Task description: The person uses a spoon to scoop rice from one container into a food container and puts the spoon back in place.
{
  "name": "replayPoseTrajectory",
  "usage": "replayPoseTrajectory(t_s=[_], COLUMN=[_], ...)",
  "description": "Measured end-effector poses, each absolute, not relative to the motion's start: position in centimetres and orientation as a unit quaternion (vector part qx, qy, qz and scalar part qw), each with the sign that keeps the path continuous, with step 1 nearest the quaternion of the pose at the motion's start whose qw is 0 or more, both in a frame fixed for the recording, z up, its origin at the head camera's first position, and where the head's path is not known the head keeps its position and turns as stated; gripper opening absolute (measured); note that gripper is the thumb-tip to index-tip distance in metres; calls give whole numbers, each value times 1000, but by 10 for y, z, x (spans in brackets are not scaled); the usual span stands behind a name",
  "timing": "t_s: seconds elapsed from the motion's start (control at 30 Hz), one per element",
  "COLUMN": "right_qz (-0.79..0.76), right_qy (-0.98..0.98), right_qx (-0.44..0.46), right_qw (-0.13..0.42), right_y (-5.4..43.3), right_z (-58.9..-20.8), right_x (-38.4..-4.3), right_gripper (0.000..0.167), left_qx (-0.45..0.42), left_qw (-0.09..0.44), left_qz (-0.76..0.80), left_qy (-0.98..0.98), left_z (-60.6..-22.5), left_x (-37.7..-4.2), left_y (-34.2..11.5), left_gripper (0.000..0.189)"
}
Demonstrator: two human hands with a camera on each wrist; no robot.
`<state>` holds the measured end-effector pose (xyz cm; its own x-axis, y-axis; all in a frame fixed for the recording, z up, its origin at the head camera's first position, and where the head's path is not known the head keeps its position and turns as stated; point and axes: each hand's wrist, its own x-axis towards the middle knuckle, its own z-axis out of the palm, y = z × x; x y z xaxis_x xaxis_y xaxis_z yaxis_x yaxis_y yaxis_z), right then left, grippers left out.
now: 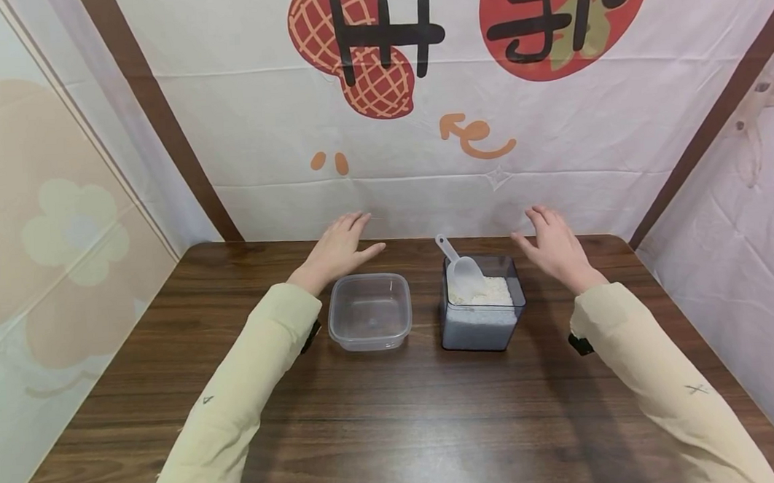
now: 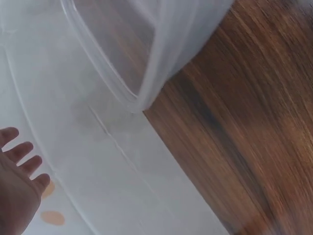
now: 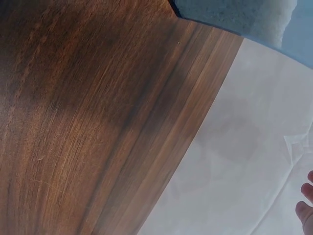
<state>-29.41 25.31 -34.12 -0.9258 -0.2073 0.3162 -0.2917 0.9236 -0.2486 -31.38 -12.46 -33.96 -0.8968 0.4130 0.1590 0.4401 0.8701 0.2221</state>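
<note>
My left hand (image 1: 338, 250) is held over the back of the table, fingers extended and holding nothing, just behind a clear plastic food container (image 1: 372, 342). That container has no lid on and looks bare inside; its corner (image 2: 139, 98) fills the top of the left wrist view. To its right stands a smoky grey square bin (image 1: 477, 339) partly filled with white grains that look like rice (image 1: 495, 292). A translucent white scoop (image 1: 465, 277) leans in the bin, handle up over the back left corner. Beside the bin's right side, my right hand (image 1: 555, 251) hovers with loose fingers, likewise holding nothing.
The dark wooden table (image 1: 397, 430) ends at the back against a white printed cloth (image 1: 257, 146). More cloth hangs on the left (image 1: 48, 288) and right (image 1: 734, 216) sides. Both forearms, in pale sleeves (image 1: 250, 380), reach in from the front.
</note>
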Motion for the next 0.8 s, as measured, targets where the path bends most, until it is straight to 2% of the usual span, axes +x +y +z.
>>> replayPoseTrajectory(t_s=[0.4, 0.8], right_qz=[156, 165], right_qy=[-966, -964], right_qx=[152, 167], right_qw=[143, 124], right_y=[248, 243], right_z=[-335, -333], right_x=[-287, -277], right_gripper=[63, 66], left_qx=[-243, -257], left_qw=[38, 17], left_qz=[-160, -177], left_qy=[-956, -950], left_z=[-327, -325], left_x=[-305, -307], left_y=[-114, -104], left_gripper=[80, 72])
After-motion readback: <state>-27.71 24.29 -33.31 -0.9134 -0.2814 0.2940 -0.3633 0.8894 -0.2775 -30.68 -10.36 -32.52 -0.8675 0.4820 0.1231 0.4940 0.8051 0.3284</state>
